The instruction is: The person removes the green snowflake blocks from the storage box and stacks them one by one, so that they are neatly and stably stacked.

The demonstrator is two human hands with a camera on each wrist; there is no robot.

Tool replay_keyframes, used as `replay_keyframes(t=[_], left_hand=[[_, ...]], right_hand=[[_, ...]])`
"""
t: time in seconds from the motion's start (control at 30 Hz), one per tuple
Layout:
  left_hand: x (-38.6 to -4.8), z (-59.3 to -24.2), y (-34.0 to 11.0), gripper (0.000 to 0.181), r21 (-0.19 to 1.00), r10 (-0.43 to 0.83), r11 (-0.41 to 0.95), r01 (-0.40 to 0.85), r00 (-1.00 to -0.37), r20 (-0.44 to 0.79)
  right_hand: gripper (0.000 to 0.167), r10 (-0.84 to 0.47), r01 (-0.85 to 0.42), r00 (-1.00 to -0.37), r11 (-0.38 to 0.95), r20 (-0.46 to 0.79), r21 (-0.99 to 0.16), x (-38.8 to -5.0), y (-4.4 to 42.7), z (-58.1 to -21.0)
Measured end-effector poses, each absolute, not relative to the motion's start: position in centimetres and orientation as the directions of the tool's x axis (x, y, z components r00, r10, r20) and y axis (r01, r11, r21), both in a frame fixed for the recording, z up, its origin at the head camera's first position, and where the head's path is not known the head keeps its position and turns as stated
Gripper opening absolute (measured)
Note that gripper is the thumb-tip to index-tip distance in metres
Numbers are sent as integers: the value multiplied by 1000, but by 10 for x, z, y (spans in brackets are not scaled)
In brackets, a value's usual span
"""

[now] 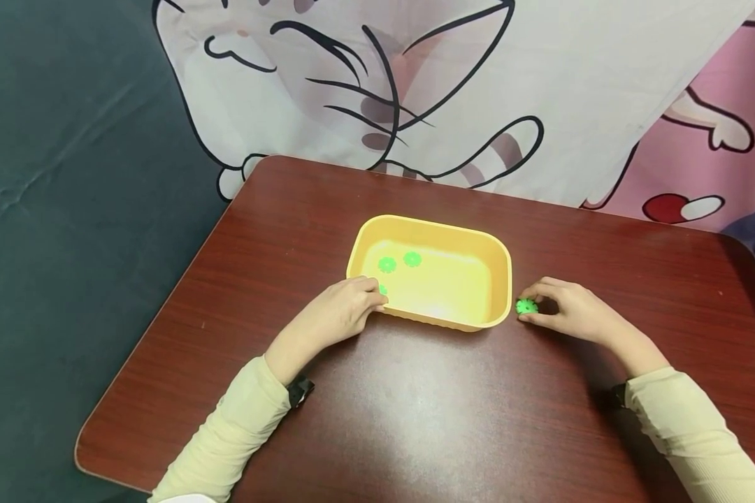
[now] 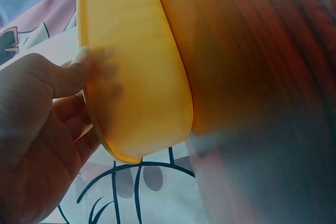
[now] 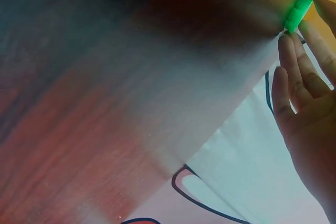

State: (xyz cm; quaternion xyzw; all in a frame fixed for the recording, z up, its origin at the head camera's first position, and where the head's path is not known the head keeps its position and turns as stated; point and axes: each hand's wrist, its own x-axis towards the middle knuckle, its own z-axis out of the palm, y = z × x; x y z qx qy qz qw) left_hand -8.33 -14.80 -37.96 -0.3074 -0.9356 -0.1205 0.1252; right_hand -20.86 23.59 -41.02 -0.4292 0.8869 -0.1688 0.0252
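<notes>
A yellow plastic bin stands on the table, with several green flower-shaped pieces lying in its left part. The left hand grips the bin's near left rim; in the left wrist view, the thumb of this hand lies on one side of the bin wall and the fingers show behind it. Just right of the bin, the right hand pinches a green flower-shaped piece between thumb and fingers. In the right wrist view, this hand holds the green piece close to the yellow wall.
The reddish-brown wooden table extends around the bin on all sides. Behind its far edge hangs a cloth printed with cartoon cats, and a dark green surface lies to the left.
</notes>
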Motion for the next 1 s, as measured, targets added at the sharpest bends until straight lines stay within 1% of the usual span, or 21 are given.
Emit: replay_keyframes(t=[0.33, 0.63, 0.83, 1.0], left_hand=[[-83, -381, -149, 7, 144, 547, 782, 606, -779, 306], [-83, -381, -148, 9, 144, 543, 785, 603, -781, 308], [-84, -380, -148, 10, 131, 551, 785, 606, -779, 301], [-83, -381, -148, 10, 136, 547, 785, 605, -779, 307]], right_hand=[[29, -764, -744, -637, 573, 105, -344, -209, 236, -405], [30, -759, -735, -645, 584, 91, -345, -216, 231, -387], [30, -751, -739, -651, 591, 115, -324, -218, 229, -377], [30, -704, -693, -702, 641, 108, -329, -222, 224, -368]])
